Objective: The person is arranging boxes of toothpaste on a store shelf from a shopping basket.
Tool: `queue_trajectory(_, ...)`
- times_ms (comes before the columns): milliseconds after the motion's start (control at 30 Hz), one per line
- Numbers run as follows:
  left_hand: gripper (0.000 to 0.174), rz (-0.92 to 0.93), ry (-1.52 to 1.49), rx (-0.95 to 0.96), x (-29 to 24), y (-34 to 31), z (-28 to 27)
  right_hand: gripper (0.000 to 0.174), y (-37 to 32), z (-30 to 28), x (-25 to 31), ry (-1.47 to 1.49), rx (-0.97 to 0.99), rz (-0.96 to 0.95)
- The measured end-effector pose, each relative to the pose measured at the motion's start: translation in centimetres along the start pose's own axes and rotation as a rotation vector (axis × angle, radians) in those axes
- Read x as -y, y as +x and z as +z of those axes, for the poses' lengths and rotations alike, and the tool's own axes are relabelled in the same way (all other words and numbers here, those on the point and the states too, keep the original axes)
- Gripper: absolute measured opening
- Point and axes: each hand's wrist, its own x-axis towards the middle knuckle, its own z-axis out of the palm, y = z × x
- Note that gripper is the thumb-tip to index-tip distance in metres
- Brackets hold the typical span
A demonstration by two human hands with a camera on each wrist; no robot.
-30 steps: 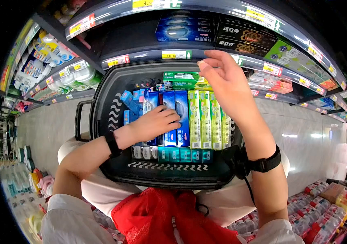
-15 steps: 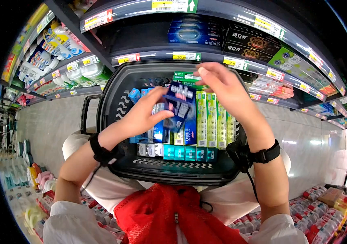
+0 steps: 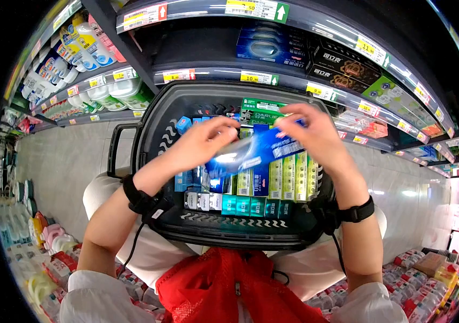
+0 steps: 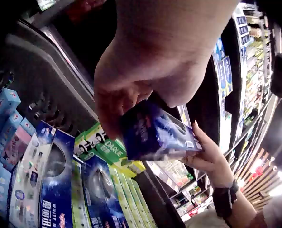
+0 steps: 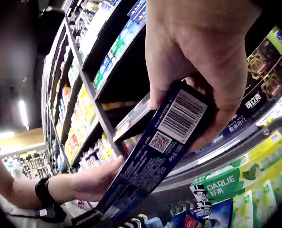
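A blue toothpaste box (image 3: 264, 154), blurred, is held slanted over the basket between both hands. My left hand (image 3: 200, 144) holds its left end with curled fingers. At the other end my right hand (image 3: 315, 137) grips it between thumb and fingers. In the right wrist view, the face with the barcode (image 5: 182, 115) shows. Below, the black basket (image 3: 229, 238) contains upright blue boxes (image 4: 100, 190), yellow-green boxes (image 3: 294, 180), teal boxes (image 3: 256, 206) and small light-blue boxes (image 3: 184, 125). A green Darlie box (image 3: 261, 116) lies at its far side.
A dark shelf with price tags (image 3: 259, 78) runs just beyond the basket, stocked with blue boxes (image 3: 267, 49) and black boxes (image 3: 342, 64). Bottles (image 3: 81, 46) fill the shelf at left. The basket's handle (image 3: 114, 148) sticks out on its left.
My left hand has lifted a blue box out of the row and turned it from upright to slanted. My right hand, earlier raised with nothing in it, has come down onto the box's right end.
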Motion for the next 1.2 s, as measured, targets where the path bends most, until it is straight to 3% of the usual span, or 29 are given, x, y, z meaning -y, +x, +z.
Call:
queue_trajectory(100, 0.043, -0.101, 0.021, -0.053, 0.1, 0.2, -1.9, 0.038, 0.2, -1.5, 0.3, 0.240, -0.204, -0.028)
queue_trajectory(167, 0.043, -0.183, -0.260, -0.125, -2.1, -0.3, -1.3, 0.039, -0.1, -1.7, 0.4, 0.275, -0.253, 0.025)
queue_trajectory(233, 0.043, -0.107, -0.226, -0.138, -1.7, -0.2, -1.2, 0.038, -0.5, -1.4, 0.7, 0.496, -0.298, 0.166)
queue_trajectory(367, 0.042, 0.043, -0.304, -0.233, -1.9, -1.3, -0.6, 0.046, -0.9, -0.1, 0.5, 0.770, -0.230, 0.236)
queue_trajectory(433, 0.045, 0.094, -0.230, -0.261, -1.0, -1.6, -0.9, 0.048, -1.2, 0.4, 0.3, 0.783, -0.185, 0.242)
queue_trajectory(533, 0.047, 0.469, 0.089, -0.346, -1.2, -1.7, -1.2, 0.047, -1.3, 0.7, 0.1, 0.854, -0.085, 0.294)
queue_trajectory(700, 0.049, 0.464, 0.110, -0.284, -1.9, -2.3, -1.6, 0.042, -1.1, 1.2, -0.1, 0.791, -0.086, 0.134)
queue_trajectory(767, 0.066, 0.408, 0.173, -0.264, -1.7, -2.0, -1.7, 0.038, -1.0, 1.5, -0.3, 0.784, -0.199, 0.096)
queue_trajectory(833, 0.066, 0.390, 0.145, -0.272, -1.2, -1.8, -1.5, 0.035, -1.1, 1.4, -0.5, 0.788, -0.181, 0.120)
queue_trajectory(900, 0.052, 0.443, 0.047, -0.285, -0.6, -1.5, -1.4, 0.034, -1.0, 1.2, -0.6, 0.744, -0.130, 0.095)
queue_trajectory(1200, 0.056, 0.467, 0.095, -0.269, -0.3, -1.1, -1.3, 0.027, -1.7, 1.1, -0.2, 0.666, -0.163, 0.022)
